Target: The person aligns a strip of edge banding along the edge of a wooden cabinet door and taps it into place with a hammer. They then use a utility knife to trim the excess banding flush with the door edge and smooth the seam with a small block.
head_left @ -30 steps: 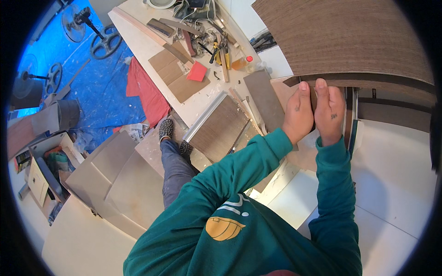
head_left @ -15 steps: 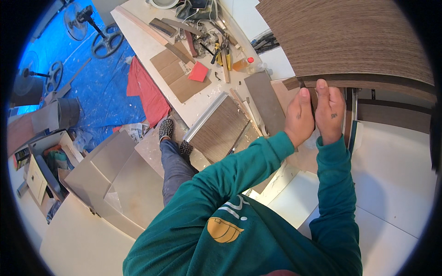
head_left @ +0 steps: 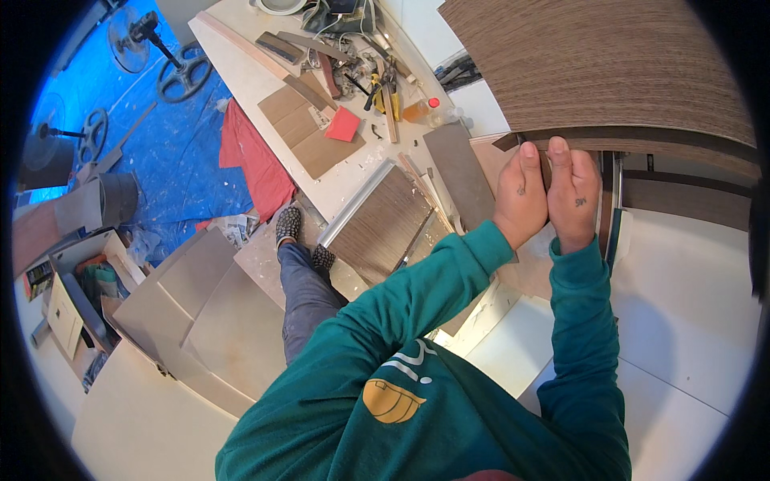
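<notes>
Both my hands are side by side at the near edge of a brown wood-grain panel (head_left: 609,72). My left hand (head_left: 520,194) is closed, its thumb up against the brown edge strip (head_left: 658,143) near the strip's left end. Close beside it, my right hand (head_left: 573,196) is closed the same way, thumb upright on the strip. The fingers of both hands curl out of sight below, so their exact hold is hidden. A sliver of dark brown shows between the hands.
A cluttered workbench (head_left: 377,172) at the upper middle holds pliers, cardboard, a red square and bottles. A loose wood-grain board (head_left: 377,232) leans near it. White panels (head_left: 674,313) lie at the right. Pedestal fans (head_left: 184,72) stand on blue sheeting at the left.
My left hand has shifted slightly closer to the right hand, and the dark gap between them has narrowed. My right hand stays at the edge strip.
</notes>
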Tool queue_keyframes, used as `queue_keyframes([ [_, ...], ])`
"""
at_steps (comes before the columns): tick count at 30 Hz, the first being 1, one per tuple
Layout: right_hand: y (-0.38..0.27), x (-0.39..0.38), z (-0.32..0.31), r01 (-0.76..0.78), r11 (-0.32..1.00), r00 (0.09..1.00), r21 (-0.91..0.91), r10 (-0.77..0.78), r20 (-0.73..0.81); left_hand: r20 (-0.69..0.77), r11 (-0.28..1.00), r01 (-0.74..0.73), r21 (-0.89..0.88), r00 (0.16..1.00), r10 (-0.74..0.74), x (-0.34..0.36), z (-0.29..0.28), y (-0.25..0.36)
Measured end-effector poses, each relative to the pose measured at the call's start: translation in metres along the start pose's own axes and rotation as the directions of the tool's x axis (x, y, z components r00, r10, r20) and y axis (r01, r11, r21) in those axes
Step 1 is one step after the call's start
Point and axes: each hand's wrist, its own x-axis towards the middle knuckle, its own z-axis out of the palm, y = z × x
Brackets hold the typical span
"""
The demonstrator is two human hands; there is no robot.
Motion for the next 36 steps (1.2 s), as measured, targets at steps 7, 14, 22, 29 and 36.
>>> queue_keyframes([
  [7,0.002,0.000,-0.001,-0.033,0.999,0.999,0.031,0.033,0.018,-0.003,1.000,0.015,0.024,1.000,-0.015,0.001,0.000,0.002],
  [14,0.000,-0.002,0.003,-0.012,0.998,1.000,0.059,0.013,-0.017,-0.025,0.999,0.024,-0.028,0.999,-0.024,0.001,0.004,0.006],
  [22,-0.001,0.000,0.003,-0.026,1.000,0.999,0.014,0.026,-0.021,-0.004,1.000,0.011,-0.003,1.000,-0.011,0.000,0.000,0.004],
  [29,0.005,0.000,0.002,0.004,1.000,1.000,0.003,-0.004,-0.017,-0.035,0.999,-0.009,0.047,0.999,0.011,-0.007,-0.002,0.000],
  [36,-0.001,-0.001,0.004,0.006,1.000,0.999,0.016,-0.005,-0.049,-0.050,0.997,-0.078,0.021,0.996,0.079,0.000,0.001,0.002],
])
